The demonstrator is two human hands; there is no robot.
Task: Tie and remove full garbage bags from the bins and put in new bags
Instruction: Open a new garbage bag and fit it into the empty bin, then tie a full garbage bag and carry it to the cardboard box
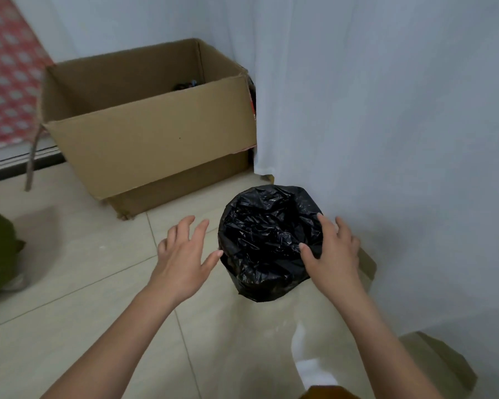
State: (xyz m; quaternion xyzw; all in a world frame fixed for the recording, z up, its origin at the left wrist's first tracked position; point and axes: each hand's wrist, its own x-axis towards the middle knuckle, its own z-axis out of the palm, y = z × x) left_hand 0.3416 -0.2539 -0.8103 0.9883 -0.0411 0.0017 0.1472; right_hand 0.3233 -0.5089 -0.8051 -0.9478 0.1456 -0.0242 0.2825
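Both forearms reach forward. Left hand [182, 254] spread, holding nothing, thumb tip at the black bag [267, 243]; right hand [333, 254] lies flat-fingered on its rim. Cardboard box [144, 139] beyond.

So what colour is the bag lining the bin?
Black; the garbage bag shows clearly in the head view.

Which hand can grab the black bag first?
Probably the right hand: its fingers already rest on the rim of the black bag. The left hand is open beside the bag, only its thumb tip near the edge.
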